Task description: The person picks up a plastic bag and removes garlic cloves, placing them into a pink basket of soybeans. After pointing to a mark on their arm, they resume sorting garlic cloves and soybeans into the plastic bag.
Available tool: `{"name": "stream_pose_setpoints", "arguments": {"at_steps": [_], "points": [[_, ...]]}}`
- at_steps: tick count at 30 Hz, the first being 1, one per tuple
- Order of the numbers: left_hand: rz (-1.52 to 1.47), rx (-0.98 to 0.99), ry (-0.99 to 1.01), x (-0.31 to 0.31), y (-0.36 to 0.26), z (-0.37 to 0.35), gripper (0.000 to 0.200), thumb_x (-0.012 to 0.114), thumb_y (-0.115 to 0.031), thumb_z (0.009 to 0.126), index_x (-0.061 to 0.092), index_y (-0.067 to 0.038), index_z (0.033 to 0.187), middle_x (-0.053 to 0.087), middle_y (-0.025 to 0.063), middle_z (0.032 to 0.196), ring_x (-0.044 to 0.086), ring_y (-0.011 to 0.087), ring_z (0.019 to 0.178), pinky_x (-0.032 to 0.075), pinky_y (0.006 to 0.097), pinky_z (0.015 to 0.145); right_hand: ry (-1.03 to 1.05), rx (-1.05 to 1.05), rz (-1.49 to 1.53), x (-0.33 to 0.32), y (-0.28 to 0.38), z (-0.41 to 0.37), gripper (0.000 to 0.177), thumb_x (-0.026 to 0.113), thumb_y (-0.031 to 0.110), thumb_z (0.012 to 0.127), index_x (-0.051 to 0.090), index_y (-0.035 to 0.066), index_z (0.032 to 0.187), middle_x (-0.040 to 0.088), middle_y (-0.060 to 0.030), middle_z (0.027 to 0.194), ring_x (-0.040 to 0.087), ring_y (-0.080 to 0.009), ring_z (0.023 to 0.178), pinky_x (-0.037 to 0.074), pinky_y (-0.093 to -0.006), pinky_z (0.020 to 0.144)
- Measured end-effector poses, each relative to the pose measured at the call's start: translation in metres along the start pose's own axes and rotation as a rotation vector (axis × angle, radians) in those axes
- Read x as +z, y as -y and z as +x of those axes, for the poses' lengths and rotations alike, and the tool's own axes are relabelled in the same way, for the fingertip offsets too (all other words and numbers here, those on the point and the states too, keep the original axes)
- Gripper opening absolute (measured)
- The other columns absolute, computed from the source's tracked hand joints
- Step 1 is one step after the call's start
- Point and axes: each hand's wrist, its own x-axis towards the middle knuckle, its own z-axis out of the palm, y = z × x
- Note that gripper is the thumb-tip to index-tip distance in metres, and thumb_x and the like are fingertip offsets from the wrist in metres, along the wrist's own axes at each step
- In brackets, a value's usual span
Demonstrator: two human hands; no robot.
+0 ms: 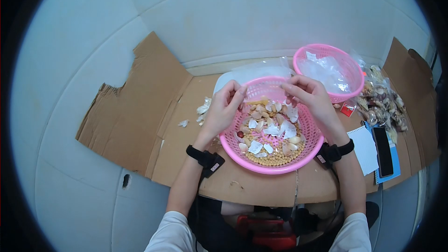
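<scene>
Two hands, left [225, 106] and right [311, 96], over the nearer pink basket [274, 170], fingers [239, 95] nearly together, anything between them indiscernible.

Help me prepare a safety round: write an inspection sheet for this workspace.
Surface: cardboard, mostly flat, with raised flaps at both sides.
Job's things: front basket holding beans, garlic cloves and white scraps.
Clutter: back basket with clear plastic; filled bag, phone and notebook at right; pale bits at left.
Hands: left hand and right hand raised over the front basket's far side; whether they hold anything is unclear.
Cables: dark cords run down near both wristbands.
Surroundings: pale walls; red object below.
</scene>
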Motion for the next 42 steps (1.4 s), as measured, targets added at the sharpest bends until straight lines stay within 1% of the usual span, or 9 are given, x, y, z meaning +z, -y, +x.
{"name": "stream_pose_setpoints", "arguments": {"at_steps": [6,14,17,19,23,29,31,35,42], "points": [[0.026,-0.025,0.001,-0.0034,0.0005,0.0004,0.028,0.059,-0.023,0.109,0.056,-0.002,0.090,0.060,0.0003,0.080,0.058,0.0044,0.071,0.047,0.0219,0.063,-0.050,-0.004,0.084,0.0011,-0.0044,0.0018,0.023,0.065,0.023,0.104,0.072,0.002,0.112,0.069,-0.0002,0.089,0.064,-0.0069,0.079,0.050,-0.0241,0.070],[-0.101,0.002,0.003,-0.0055,-0.0020,0.0010,0.044,0.041,-0.036,0.114,0.063,0.000,0.102,0.065,0.0056,0.084,0.068,0.0157,0.079,0.056,0.0317,0.075,-0.082,-0.051,0.052,-0.0009,-0.0038,0.0012,0.023,0.066,0.022,0.103,0.071,0.001,0.112,0.067,0.0005,0.088,0.061,-0.0066,0.078,0.049,-0.0241,0.071],[-0.036,0.037,0.008,-0.0051,0.0014,0.0013,0.037,0.046,-0.032,0.113,0.061,-0.001,0.100,0.065,0.0052,0.086,0.066,0.0138,0.081,0.055,0.0306,0.075,-0.062,-0.009,0.039,-0.0008,-0.0025,0.0006,0.021,0.064,0.021,0.104,0.070,0.003,0.113,0.066,0.0022,0.093,0.062,-0.0057,0.084,0.050,-0.0222,0.076],[-0.029,0.025,0.009,-0.0030,-0.0006,0.0010,0.033,0.048,-0.030,0.113,0.059,-0.002,0.098,0.064,0.0043,0.085,0.065,0.0125,0.080,0.055,0.0297,0.075,-0.090,-0.047,0.061,0.0003,-0.0057,0.0019,0.023,0.066,0.023,0.103,0.071,0.001,0.111,0.068,0.0005,0.088,0.061,-0.0065,0.078,0.049,-0.0240,0.070],[-0.035,0.011,0.004,-0.0020,0.0017,0.0014,0.028,0.052,-0.025,0.112,0.055,-0.003,0.094,0.060,0.0016,0.081,0.060,0.0090,0.075,0.052,0.0258,0.074,-0.089,-0.046,0.049,0.0001,-0.0055,0.0021,0.023,0.066,0.022,0.103,0.071,0.001,0.112,0.068,0.0005,0.088,0.061,-0.0067,0.078,0.049,-0.0241,0.071],[0.029,0.028,-0.002,-0.0021,-0.0009,0.0010,0.035,0.048,-0.029,0.113,0.054,-0.004,0.090,0.058,0.0005,0.076,0.056,0.0086,0.072,0.049,0.0262,0.072,-0.095,-0.046,0.013,-0.0006,-0.0022,0.0006,0.021,0.065,0.021,0.103,0.072,0.002,0.112,0.066,0.0022,0.091,0.061,-0.0056,0.082,0.050,-0.0214,0.076],[0.043,0.025,0.001,-0.0021,-0.0026,0.0005,0.036,0.047,-0.030,0.114,0.054,-0.004,0.089,0.057,0.0010,0.077,0.056,0.0091,0.072,0.049,0.0268,0.071,-0.111,-0.061,0.029,0.0002,-0.0024,0.0002,0.022,0.068,0.022,0.102,0.074,0.002,0.109,0.068,0.0012,0.087,0.062,-0.0065,0.078,0.048,-0.0241,0.070],[-0.039,0.035,0.015,-0.0034,-0.0018,-0.0003,0.038,0.044,-0.030,0.114,0.055,-0.004,0.090,0.058,0.0024,0.077,0.058,0.0106,0.074,0.050,0.0278,0.072,-0.110,-0.055,0.032,-0.0004,-0.0037,0.0012,0.022,0.068,0.022,0.102,0.074,0.002,0.109,0.068,0.0014,0.086,0.061,-0.0064,0.078,0.048,-0.0240,0.070],[-0.037,0.049,-0.031,-0.0028,0.0008,0.0019,0.033,0.051,-0.028,0.112,0.058,-0.004,0.091,0.060,0.0014,0.078,0.059,0.0091,0.075,0.051,0.0270,0.072,-0.097,-0.039,0.014,-0.0020,-0.0029,0.0010,0.022,0.065,0.020,0.103,0.072,0.002,0.114,0.066,0.0013,0.091,0.061,-0.0065,0.080,0.051,-0.0213,0.075]]}}
